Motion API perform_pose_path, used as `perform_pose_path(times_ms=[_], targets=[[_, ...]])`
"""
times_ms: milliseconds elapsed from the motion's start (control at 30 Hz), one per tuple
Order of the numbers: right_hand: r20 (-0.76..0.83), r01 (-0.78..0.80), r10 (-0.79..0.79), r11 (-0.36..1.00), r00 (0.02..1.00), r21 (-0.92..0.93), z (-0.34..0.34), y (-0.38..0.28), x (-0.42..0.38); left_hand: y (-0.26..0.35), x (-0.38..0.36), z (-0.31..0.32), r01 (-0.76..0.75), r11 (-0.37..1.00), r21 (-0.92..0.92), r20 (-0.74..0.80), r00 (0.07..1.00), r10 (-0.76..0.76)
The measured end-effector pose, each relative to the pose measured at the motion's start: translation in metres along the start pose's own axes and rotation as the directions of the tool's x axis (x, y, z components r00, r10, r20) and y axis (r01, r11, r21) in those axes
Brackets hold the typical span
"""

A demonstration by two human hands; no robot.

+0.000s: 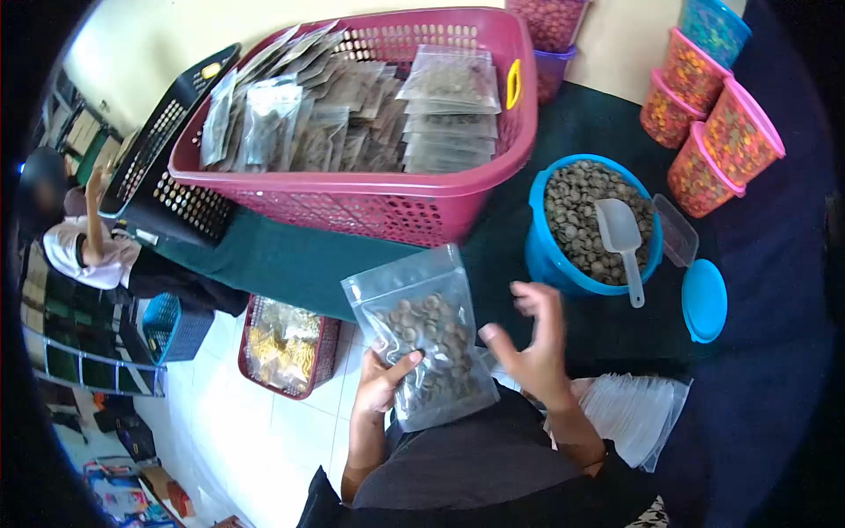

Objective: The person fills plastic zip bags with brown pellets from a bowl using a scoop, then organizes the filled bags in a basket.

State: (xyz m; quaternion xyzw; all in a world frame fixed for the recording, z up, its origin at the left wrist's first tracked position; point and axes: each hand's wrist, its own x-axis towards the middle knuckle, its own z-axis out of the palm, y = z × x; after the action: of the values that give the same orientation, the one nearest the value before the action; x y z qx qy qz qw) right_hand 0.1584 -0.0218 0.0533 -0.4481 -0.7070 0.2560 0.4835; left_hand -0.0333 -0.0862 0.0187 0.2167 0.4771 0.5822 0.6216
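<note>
My left hand (380, 384) grips a clear zip pouch (431, 339) by its lower left side, thumb across the front. Small round brown-grey pieces fill much of the pouch, and its top strip looks flat. Just right of the pouch, my right hand (534, 348) is raised with thumb and fingers apart, holding nothing and slightly blurred. Beyond it stands a blue tub (547, 255) full of similar round pieces. A translucent scoop (621, 242) lies on top of them, its handle over the tub's near rim.
A large pink basket (352, 182) holds many filled pouches; a black crate (189, 198) stands beside it. Tubs of colourful pieces (704, 132) are stacked at right. A blue lid (704, 299) and flat empty bags (629, 409) lie nearby. Another person (92, 251) is at far left.
</note>
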Motion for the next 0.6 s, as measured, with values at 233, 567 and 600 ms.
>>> perform_pose_path(times_ms=[233, 567, 600], targets=[[0.655, -0.650, 0.143, 0.393, 0.742, 0.651, 0.055, 0.000, -0.016, 0.024, -0.019, -0.009, -0.104, 0.994, -0.015, -0.006, 0.995, 0.104], [0.786, -0.585, -0.047, 0.641, 0.616, 0.497, 0.084, -0.058, 0.039, 0.063, -0.053, -0.047, -0.295, 0.955, 0.019, -0.177, 0.939, 0.294], [0.733, -0.485, -0.092, 0.693, 0.674, 0.533, 0.093, -0.059, 0.040, 0.068, -0.053, -0.047, -0.349, 0.937, 0.017, -0.195, 0.918, 0.346]])
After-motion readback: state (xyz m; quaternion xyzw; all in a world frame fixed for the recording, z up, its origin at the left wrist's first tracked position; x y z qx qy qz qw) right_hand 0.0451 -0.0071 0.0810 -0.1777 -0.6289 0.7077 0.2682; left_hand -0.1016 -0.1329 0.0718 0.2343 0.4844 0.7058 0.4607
